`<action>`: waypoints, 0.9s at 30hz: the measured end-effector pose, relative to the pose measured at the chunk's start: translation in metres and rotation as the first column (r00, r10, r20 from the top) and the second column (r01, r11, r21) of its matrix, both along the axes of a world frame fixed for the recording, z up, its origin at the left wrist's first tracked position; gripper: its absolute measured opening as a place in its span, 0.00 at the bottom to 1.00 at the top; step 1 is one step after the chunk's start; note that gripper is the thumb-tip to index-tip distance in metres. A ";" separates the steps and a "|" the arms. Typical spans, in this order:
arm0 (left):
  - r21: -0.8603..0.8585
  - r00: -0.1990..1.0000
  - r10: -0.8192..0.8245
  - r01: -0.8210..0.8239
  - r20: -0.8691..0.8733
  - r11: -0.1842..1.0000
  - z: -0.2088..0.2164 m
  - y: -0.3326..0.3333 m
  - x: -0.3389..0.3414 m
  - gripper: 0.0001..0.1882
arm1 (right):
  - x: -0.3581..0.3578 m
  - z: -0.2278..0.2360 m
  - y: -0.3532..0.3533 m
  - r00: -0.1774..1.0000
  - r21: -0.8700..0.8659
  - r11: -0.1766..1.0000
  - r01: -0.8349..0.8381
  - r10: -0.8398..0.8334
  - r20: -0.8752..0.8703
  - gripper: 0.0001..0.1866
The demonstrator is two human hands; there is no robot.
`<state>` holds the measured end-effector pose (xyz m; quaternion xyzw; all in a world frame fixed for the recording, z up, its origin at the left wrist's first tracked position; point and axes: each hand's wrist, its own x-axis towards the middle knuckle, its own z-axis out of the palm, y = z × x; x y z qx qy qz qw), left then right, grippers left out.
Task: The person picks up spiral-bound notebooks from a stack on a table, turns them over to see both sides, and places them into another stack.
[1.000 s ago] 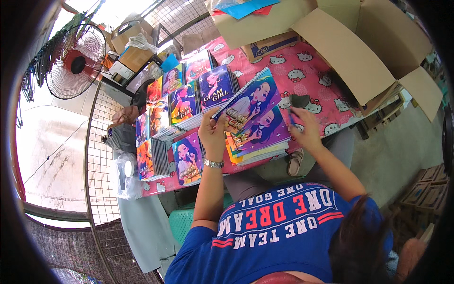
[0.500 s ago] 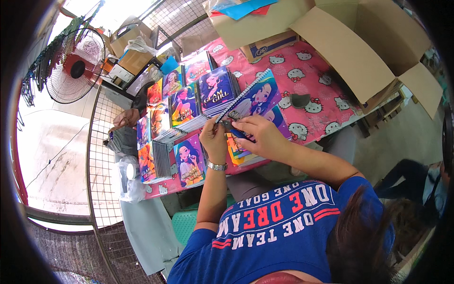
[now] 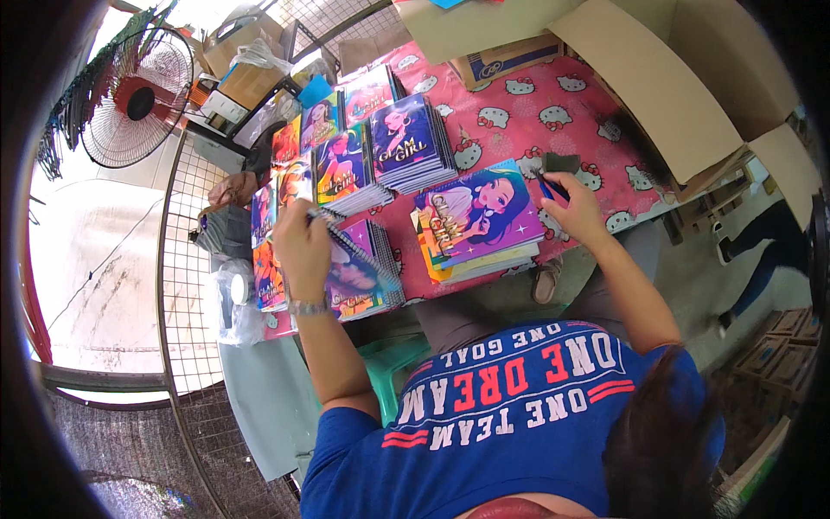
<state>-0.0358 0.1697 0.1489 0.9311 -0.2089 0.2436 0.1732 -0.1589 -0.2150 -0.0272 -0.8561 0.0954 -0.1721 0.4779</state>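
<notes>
My left hand [image 3: 303, 246] grips the coil-bound edge of a spiral notebook [image 3: 353, 266], which is tilted and blurred over a notebook stack [image 3: 386, 251] near the table's front edge. My right hand [image 3: 572, 206] is closed around a small pair of pliers [image 3: 541, 183], partly hidden by the fingers. The pliers are by the right edge of a pile of loose notebooks or covers [image 3: 484, 212], whose top one shows a cartoon girl with dark blue hair. A dark grey block [image 3: 562, 163] lies just beyond the pliers.
Several notebook stacks [image 3: 402, 143] fill the table's left side, on a pink patterned tablecloth [image 3: 484, 112]. A large open carton [image 3: 648, 95] stands at the far right. Left of the table are a fan [image 3: 138, 99] and a wire mesh wall [image 3: 194, 225]. Another person's legs [image 3: 765, 251] show at right.
My left hand has carried the spiral notebook left and down, over the front stack. My right hand has moved the pliers away from its coil to the right, uncovering the loose pile.
</notes>
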 end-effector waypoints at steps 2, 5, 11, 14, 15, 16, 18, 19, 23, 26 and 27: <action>0.270 0.983 0.135 -0.098 -0.121 0.958 -0.039 0.002 0.028 0.12 | 0.000 -0.052 -0.014 0.994 -0.255 0.962 -0.099 0.085 -0.064 0.26; 0.438 0.888 0.275 -0.095 -0.368 0.894 -0.121 0.036 0.061 0.15 | 0.010 -0.073 -0.014 0.966 -0.418 0.875 -0.243 0.180 -0.183 0.26; 0.313 0.791 0.413 -0.294 -0.451 0.903 -0.167 0.078 0.022 0.33 | 0.033 -0.034 -0.095 0.974 -0.273 0.961 0.056 -0.112 -0.196 0.18; 0.201 0.748 0.388 -0.333 -0.538 0.921 -0.198 0.135 0.010 0.35 | 0.065 -0.064 -0.162 0.897 -0.634 0.727 0.263 -0.426 -0.115 0.20; 0.134 0.754 0.348 -0.331 -0.557 0.934 -0.202 0.137 0.008 0.35 | 0.070 -0.075 -0.174 0.844 -0.734 0.614 0.292 -0.526 -0.104 0.20; 0.069 0.760 0.312 -0.334 -0.570 0.940 -0.204 0.142 0.005 0.34 | 0.073 -0.086 -0.178 0.833 -0.771 0.585 0.250 -0.536 -0.136 0.20; 0.046 0.765 0.300 -0.335 -0.570 0.941 -0.207 0.149 0.007 0.34 | 0.076 -0.095 -0.182 0.801 -0.834 0.521 0.179 -0.569 -0.184 0.21; 0.034 0.768 0.292 -0.333 -0.570 0.942 -0.207 0.152 0.008 0.33 | 0.080 -0.098 -0.185 0.798 -0.828 0.538 0.156 -0.563 -0.216 0.20; 0.020 0.780 0.275 -0.319 -0.562 0.947 -0.204 0.146 0.009 0.32 | 0.084 -0.102 -0.197 0.783 -0.798 0.584 0.152 -0.564 -0.264 0.19; 0.219 0.778 0.497 -0.446 -0.383 0.868 -0.198 0.126 0.010 0.29 | 0.081 -0.095 -0.189 0.863 -0.720 0.619 0.314 -0.502 -0.056 0.20; 0.083 0.875 0.355 -0.348 -0.330 0.934 -0.190 0.110 0.015 0.27 | 0.084 -0.083 -0.181 0.883 -0.677 0.633 0.376 -0.467 0.053 0.21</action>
